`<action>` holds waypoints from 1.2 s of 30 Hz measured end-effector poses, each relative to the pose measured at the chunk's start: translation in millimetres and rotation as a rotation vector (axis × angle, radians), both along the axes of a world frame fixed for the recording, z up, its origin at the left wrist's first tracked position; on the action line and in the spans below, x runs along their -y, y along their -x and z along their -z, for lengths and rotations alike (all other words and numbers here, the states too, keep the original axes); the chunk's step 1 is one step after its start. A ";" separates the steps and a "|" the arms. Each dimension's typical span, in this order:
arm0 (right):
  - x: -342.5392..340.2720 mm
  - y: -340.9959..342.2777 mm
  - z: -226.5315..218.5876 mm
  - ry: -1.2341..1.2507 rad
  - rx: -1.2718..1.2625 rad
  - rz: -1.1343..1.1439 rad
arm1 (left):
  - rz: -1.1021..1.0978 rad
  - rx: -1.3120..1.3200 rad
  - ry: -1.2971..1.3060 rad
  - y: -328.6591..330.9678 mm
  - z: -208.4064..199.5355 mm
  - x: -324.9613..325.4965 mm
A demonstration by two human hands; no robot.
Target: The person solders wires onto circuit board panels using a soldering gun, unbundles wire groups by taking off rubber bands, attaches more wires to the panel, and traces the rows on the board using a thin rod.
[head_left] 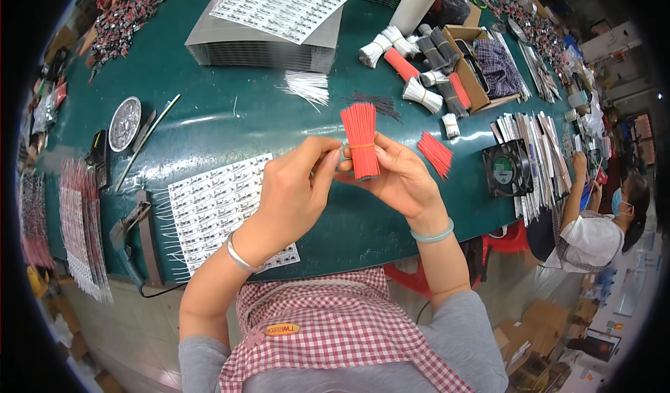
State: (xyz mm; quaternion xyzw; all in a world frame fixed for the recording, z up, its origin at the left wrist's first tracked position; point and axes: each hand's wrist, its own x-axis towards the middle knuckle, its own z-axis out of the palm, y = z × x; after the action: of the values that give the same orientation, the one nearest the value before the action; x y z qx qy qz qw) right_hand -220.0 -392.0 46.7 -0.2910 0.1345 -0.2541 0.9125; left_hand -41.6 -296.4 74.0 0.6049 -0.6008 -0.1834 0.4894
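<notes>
Red bundle (361, 138) within right fingers (389, 158)

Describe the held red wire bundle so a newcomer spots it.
Start at the green table, then find the right hand. It holds the red wire bundle, banded and flared on top. Unlike the other red bundles, it is held.

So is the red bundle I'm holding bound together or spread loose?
Bound together: a thin orange band circles the red bundle near its middle, though its upper ends look slightly fanned.
</notes>
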 end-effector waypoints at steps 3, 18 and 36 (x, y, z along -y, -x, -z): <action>-5.3 3.7 -1.2 -0.026 0.001 0.002 | 0.003 0.014 0.042 5.5 6.8 2.2; -15.2 13.3 -3.0 -0.072 -0.053 0.051 | 0.054 0.023 0.084 18.4 12.4 0.3; -46.1 47.3 26.9 0.370 -0.532 0.088 | -0.053 0.429 0.275 33.5 46.4 19.2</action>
State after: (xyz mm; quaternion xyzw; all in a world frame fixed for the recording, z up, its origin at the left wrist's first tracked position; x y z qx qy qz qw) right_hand -267.3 -345.9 19.7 -0.5020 0.3323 -0.2286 0.7650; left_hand -75.1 -315.5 27.6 0.5734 -0.6941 0.0456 0.4329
